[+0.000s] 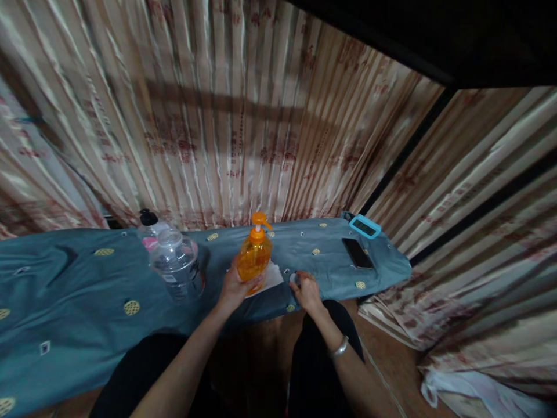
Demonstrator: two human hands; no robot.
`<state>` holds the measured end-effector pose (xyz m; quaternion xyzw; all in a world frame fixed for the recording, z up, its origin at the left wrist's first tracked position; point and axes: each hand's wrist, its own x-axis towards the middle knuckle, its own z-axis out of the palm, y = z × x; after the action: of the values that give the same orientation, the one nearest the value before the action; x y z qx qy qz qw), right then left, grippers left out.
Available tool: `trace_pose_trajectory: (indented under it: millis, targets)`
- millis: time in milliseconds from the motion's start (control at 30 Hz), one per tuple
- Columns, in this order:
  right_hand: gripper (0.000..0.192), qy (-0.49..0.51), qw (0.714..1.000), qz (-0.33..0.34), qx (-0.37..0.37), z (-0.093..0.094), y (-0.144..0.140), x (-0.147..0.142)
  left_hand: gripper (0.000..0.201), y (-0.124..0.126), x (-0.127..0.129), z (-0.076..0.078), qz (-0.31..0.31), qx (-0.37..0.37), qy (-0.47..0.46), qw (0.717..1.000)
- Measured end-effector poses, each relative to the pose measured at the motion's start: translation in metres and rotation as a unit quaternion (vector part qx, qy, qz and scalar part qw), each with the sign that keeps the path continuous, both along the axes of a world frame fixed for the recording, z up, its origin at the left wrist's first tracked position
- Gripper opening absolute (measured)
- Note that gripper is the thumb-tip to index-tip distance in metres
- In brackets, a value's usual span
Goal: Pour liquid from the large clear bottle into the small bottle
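Observation:
My left hand (237,285) is wrapped round the lower part of a pump bottle (255,253) of clear plastic with orange liquid and an orange pump top. The bottle stands nearly upright, over a white sheet of paper or tissue (273,277) on the cloth. To its right, my right hand (307,288) is closed with fingertips at a small pale, roundish thing (294,279), too small to name. That hand is just above or touching the cloth; I cannot tell which.
A teal cloth (161,316) with pineapple prints covers the long surface. Left of the bottle stand a clear plastic container (177,267) and a black-topped bottle (150,227). At right lie a phone (357,253) and a blue-framed device (365,226). Curtains (235,128) hang behind.

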<state>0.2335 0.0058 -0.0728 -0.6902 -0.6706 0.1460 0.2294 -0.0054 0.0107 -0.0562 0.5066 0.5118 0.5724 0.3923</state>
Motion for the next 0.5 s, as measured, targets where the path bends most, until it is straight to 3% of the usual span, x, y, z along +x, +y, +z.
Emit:
trace_pose_trajectory:
  millis: [267,500]
  targets:
    - [0.026,0.069,0.994,0.069,-0.039,0.038,-0.003,-0.021,0.070,-0.001,0.001,0.005,-0.014,0.011,-0.010,1.000]
    - [0.033,0.110,0.987,0.117,-0.007,0.080,-0.003,-0.046,0.071,-0.003,0.000,0.007,-0.018,0.014,-0.006,1.000]
